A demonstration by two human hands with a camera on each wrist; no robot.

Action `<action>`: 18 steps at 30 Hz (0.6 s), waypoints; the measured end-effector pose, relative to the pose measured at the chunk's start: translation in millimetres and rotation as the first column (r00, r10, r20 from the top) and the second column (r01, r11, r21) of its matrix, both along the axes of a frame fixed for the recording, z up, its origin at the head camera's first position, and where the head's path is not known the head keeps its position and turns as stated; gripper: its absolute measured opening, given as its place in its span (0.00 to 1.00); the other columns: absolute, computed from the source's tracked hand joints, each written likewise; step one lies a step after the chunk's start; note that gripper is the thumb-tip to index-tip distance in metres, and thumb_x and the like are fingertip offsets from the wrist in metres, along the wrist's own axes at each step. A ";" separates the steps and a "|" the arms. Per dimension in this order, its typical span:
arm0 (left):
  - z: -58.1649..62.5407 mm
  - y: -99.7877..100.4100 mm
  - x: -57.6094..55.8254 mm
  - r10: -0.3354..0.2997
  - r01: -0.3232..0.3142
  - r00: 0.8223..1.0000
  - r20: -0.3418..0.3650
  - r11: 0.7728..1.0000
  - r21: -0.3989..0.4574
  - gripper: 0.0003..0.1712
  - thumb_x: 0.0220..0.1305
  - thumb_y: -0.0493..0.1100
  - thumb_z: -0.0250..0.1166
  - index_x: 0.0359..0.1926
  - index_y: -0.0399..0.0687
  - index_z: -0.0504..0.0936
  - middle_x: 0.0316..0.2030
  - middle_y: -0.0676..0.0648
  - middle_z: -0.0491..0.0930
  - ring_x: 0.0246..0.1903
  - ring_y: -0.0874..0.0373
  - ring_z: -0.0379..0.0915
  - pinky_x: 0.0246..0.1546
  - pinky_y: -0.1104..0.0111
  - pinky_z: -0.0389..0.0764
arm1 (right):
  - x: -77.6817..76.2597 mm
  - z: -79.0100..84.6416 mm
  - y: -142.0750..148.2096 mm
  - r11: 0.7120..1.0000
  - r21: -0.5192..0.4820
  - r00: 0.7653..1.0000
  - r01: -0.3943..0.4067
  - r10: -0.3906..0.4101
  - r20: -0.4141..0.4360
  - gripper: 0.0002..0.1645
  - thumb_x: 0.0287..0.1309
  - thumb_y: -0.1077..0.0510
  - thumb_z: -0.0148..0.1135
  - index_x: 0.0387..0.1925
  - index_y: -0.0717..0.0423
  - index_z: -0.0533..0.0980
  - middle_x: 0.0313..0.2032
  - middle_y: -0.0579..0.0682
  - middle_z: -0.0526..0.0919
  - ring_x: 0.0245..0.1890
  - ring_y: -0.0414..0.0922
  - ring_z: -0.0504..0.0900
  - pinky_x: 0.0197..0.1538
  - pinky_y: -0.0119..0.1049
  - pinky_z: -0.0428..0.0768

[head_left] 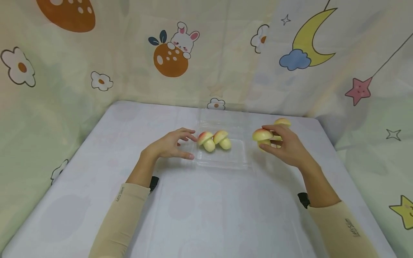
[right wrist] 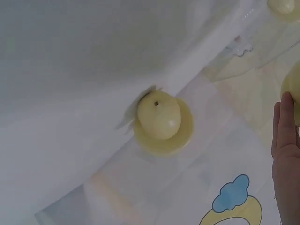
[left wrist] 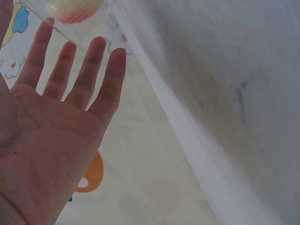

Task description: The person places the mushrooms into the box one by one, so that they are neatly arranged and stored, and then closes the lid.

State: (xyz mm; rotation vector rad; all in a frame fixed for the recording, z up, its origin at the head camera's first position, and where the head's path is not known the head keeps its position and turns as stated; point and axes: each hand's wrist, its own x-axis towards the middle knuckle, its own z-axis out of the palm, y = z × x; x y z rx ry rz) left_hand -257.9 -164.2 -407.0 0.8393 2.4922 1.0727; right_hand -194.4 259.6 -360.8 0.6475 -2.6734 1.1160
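Note:
My right hand (head_left: 287, 145) pinches a toy mushroom (head_left: 262, 134) with a yellow stem and red-tinged cap, just right of a clear plastic box (head_left: 238, 154). In the right wrist view that held mushroom (right wrist: 292, 89) shows at the right edge, partly cut off. Two similar mushrooms, one on the left (head_left: 207, 141) and one on the right (head_left: 222, 139), lie side by side in the box. My left hand (head_left: 172, 145) is at the box's left side, fingers spread and palm facing it, holding nothing. Behind the right hand is another mushroom (head_left: 283, 122), partly hidden in the head view.
The box's clear lid (head_left: 222, 120) is folded back toward the rear of the white-covered table (head_left: 193, 211). A printed curtain (head_left: 129, 46) hangs behind and along the sides of the table.

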 end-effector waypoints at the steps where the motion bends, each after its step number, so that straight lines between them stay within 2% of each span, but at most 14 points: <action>1: 0.0 -0.1 -0.1 0.001 -0.001 1.000 0.001 1.000 -0.002 0.37 0.51 0.58 0.82 0.62 0.57 0.81 0.76 0.51 0.62 0.67 0.48 0.70 0.64 0.48 0.76 | 1.1 3.7 -4.5 1.000 -0.009 1.000 -0.014 0.014 -0.003 0.36 0.54 0.69 0.76 0.65 0.64 0.73 0.55 0.57 0.77 0.50 0.47 0.78 0.51 0.23 0.82; 5: 0.4 -0.7 0.3 0.005 -0.005 1.000 0.001 1.000 -0.002 0.38 0.52 0.59 0.81 0.62 0.58 0.81 0.76 0.52 0.62 0.67 0.48 0.70 0.64 0.48 0.76 | 3.7 15.6 -18.8 0.997 -0.036 0.998 -0.064 0.064 -0.014 0.34 0.55 0.71 0.74 0.63 0.69 0.73 0.54 0.62 0.76 0.51 0.51 0.78 0.52 0.30 0.85; 7: 0.3 -1.3 0.3 0.006 -0.006 1.000 -0.005 1.000 0.001 0.38 0.52 0.59 0.81 0.63 0.58 0.81 0.76 0.51 0.62 0.67 0.48 0.70 0.64 0.47 0.76 | 2.3 16.1 -22.5 0.997 -0.040 0.998 -0.068 0.068 -0.005 0.34 0.56 0.71 0.73 0.64 0.69 0.72 0.55 0.62 0.76 0.52 0.52 0.78 0.53 0.34 0.85; 11: 0.6 -1.3 0.6 0.001 -0.001 1.000 -0.005 1.000 0.009 0.37 0.52 0.58 0.81 0.63 0.57 0.81 0.76 0.51 0.62 0.67 0.47 0.70 0.64 0.47 0.76 | -7.6 2.7 -22.4 0.999 -0.045 0.999 -0.030 0.031 0.032 0.35 0.56 0.68 0.75 0.65 0.64 0.73 0.58 0.56 0.76 0.54 0.49 0.78 0.55 0.42 0.85; 14: 1.0 -0.4 1.1 -0.002 0.002 1.000 0.001 1.000 0.010 0.38 0.52 0.59 0.81 0.63 0.57 0.81 0.76 0.51 0.62 0.67 0.47 0.70 0.64 0.48 0.76 | -16.9 -12.0 -18.6 0.998 -0.055 0.999 -0.024 0.026 0.043 0.36 0.57 0.66 0.75 0.66 0.58 0.73 0.60 0.53 0.76 0.56 0.46 0.78 0.56 0.42 0.85; 18: -0.1 -0.7 1.3 -0.003 0.003 1.000 -0.005 1.000 0.007 0.38 0.52 0.59 0.81 0.63 0.56 0.80 0.76 0.51 0.62 0.67 0.47 0.70 0.64 0.48 0.76 | -22.3 -21.0 -19.7 0.996 -0.082 0.997 -0.041 0.046 0.055 0.35 0.58 0.62 0.76 0.67 0.54 0.73 0.60 0.51 0.75 0.57 0.45 0.77 0.56 0.40 0.84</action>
